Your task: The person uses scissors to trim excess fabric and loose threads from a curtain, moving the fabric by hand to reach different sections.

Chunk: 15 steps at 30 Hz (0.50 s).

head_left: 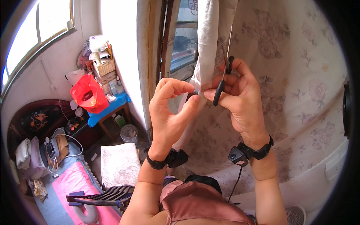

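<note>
A pale floral curtain [262,93] hangs in front of me, its plain light edge [208,41] running down beside the doorway. My left hand [167,116] is closed in a pinch between thumb and forefinger at that edge, on a small dark bit too tiny to name. In my right hand [245,99] is a pair of scissors [218,92] with black handles, its blades pointing up and slightly apart. The right thumb and fingertips also come up against the curtain edge, close to the left fingertips. Folds of cloth partly hide the right fingers.
To the left, a bed [71,187] carries a pink cloth and a grey device with a tube. A red bag [89,93] stands on a blue-covered table [108,108]. Below it are a bin [129,133] and a lace-covered stool [120,163]. A glazed door [183,45] stands behind the curtain edge.
</note>
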Tool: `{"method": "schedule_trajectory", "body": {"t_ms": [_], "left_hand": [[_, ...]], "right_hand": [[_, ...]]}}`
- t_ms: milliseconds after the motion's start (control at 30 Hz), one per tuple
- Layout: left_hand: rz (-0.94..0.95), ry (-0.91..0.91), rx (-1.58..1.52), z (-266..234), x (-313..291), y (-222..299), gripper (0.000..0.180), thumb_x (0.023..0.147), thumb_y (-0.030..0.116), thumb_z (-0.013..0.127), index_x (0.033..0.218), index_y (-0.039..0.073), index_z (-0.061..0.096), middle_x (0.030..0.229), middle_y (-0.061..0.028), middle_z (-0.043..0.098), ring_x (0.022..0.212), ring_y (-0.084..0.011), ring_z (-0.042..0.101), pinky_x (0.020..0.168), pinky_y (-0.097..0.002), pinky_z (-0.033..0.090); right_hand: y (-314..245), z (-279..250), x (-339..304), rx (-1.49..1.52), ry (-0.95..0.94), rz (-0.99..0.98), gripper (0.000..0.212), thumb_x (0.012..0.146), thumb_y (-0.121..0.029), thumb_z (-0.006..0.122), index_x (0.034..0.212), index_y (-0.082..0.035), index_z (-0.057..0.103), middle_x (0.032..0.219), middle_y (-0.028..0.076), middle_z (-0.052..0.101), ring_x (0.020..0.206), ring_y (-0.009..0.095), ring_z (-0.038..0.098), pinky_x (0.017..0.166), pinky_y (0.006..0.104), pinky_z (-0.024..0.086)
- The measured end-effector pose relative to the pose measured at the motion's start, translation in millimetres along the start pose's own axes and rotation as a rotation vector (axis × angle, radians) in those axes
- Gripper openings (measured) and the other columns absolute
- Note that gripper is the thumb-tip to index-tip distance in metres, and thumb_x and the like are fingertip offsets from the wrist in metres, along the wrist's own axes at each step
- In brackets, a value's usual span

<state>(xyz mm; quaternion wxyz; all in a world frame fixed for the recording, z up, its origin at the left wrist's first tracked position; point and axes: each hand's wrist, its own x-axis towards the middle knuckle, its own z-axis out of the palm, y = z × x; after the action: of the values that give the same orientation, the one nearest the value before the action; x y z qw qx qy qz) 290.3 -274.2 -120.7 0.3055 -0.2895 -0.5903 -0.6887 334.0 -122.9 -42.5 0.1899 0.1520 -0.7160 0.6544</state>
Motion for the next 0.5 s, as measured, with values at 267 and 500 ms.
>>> {"method": "schedule_trajectory", "body": {"t_ms": [267, 500], "left_hand": [[-0.209, -0.018, -0.324, -4, 1, -1, 0.003, 0.085, 0.001, 0.067, 0.086, 0.001, 0.064, 0.083, 0.0026, 0.059, 0.075, -0.005, 0.05, 0.068, -0.0196, 0.039], [-0.383, 0.026, -0.684, -8, 4, -4, 0.003, 0.087, -0.002, 0.068, 0.088, 0.001, 0.068, 0.077, 0.0037, 0.063, 0.066, -0.0017, 0.053, 0.057, -0.0178, 0.038]], "right_hand": [[-1, 5, 3, -0.014, -0.008, 0.012, 0.05, 0.076, 0.01, 0.074, 0.114, 0.001, 0.042, 0.081, 0.005, 0.065, 0.08, 0.009, 0.065, 0.074, 0.0212, 0.051], [-3, 11, 5, -0.023, -0.003, 0.013, 0.049, 0.076, 0.006, 0.075, 0.113, 0.003, 0.043, 0.08, 0.005, 0.066, 0.076, 0.008, 0.064, 0.072, 0.0198, 0.05]]}}
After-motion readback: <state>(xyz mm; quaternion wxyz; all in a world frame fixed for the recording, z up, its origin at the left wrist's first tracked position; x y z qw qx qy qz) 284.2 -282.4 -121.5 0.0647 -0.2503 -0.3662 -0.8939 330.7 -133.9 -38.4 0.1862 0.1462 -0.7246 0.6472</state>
